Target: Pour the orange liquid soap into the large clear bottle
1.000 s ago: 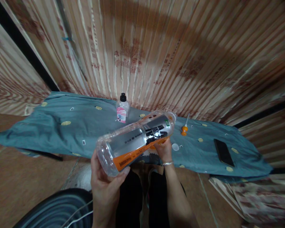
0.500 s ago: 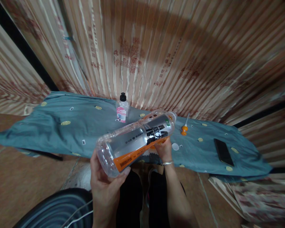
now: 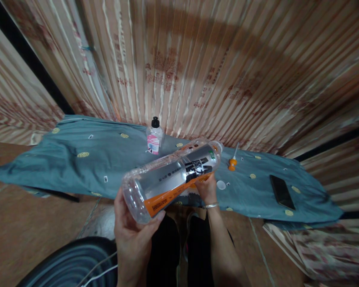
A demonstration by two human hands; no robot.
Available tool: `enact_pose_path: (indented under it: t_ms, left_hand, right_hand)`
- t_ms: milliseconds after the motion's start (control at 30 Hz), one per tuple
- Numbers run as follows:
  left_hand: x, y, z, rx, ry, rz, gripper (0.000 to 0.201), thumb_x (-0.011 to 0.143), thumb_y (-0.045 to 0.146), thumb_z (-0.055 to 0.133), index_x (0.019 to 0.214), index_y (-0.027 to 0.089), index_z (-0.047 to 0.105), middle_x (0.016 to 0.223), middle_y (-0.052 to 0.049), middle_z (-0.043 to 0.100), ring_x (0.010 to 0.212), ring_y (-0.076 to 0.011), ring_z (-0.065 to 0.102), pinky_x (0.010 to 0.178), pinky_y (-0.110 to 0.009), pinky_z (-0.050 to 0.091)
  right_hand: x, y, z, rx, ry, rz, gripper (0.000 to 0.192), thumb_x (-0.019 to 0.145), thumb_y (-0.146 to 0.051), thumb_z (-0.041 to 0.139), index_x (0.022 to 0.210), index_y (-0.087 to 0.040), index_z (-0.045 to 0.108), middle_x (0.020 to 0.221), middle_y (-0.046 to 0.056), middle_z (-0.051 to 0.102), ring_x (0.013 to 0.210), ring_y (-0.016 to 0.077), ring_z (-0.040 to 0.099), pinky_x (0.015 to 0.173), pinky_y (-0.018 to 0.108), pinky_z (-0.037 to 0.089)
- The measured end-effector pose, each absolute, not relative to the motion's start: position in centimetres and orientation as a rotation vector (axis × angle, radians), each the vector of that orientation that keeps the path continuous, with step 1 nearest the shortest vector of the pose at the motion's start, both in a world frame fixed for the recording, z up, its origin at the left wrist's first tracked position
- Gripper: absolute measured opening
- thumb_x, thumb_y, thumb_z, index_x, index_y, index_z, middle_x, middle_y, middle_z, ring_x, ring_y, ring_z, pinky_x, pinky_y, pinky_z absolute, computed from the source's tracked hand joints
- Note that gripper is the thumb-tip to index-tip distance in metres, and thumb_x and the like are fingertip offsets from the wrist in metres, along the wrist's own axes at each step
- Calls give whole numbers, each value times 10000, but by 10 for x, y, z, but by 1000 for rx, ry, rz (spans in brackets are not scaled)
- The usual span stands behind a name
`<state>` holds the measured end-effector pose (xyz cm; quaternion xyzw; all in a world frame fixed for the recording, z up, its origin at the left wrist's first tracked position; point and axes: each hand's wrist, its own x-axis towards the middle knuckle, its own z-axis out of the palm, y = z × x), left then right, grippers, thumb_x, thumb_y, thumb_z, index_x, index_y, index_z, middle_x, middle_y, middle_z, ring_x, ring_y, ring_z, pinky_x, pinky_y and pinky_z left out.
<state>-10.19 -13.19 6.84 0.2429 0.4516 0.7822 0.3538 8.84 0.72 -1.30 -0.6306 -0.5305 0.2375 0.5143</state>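
Note:
I hold a large clear plastic bottle (image 3: 170,177) with a silver, black and orange label almost on its side, base toward me. My left hand (image 3: 131,231) cups the base from below. My right hand (image 3: 206,189) grips it from underneath near the far end, a thin bracelet on the wrist. The bottle's mouth points away over a blue-grey cloth (image 3: 86,167) spread on the floor. A small white cap (image 3: 220,184) lies on the cloth just right of my right hand.
A small clear bottle (image 3: 154,137) with a black cap and pink label stands at the cloth's back edge. An orange-handled tool (image 3: 232,162) and a black phone (image 3: 281,192) lie to the right. Striped curtains hang behind. A dark round object (image 3: 68,263) with a white cable sits at lower left.

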Motion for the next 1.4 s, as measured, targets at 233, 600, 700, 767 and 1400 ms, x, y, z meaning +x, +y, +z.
enact_pose_path:
  t_ms: [233,600,700,767,1400]
  left_hand:
    - [-102,-134,67,606,1190,2009,920,539,140,974,1381,259,623,1336,-102,694,1164,-288,703,951,-348,580]
    - [-102,-135,67,611,1210,1992,909,563,186,975,1391,264,609,1350,-112,679,1181,-295,693,986,-371,563]
    - [-103,-135,66,613,1214,1989,921,558,179,975,1397,264,605,1337,-111,686,1177,-294,696,969,-360,572]
    - [-102,-135,67,599,1226,1975,929,561,180,973,1406,266,597,1360,-116,674,1206,-311,681,981,-383,569]
    - [-100,-135,74,629,1208,1996,875,579,164,961,1374,269,612,1312,-94,705,1107,-259,726,929,-325,587]
  right_hand:
    - [87,7,-12,-1493,-1301,566,526,644,-401,803,1074,-181,595,959,127,782,827,266,756,702,336,623]
    - [89,8,-15,-1544,-1267,587,541,618,-399,803,1059,-159,602,941,139,776,838,275,758,711,339,618]
    - [88,7,-14,-1540,-1258,593,541,607,-402,806,1049,-168,599,957,143,778,835,274,756,728,351,622]
    - [88,7,-13,-1531,-1255,601,554,602,-398,806,1056,-159,599,960,153,777,838,274,758,722,343,620]
    - [87,6,-8,-1544,-1273,588,508,619,-372,781,1050,-179,596,968,131,789,841,258,763,715,308,612]
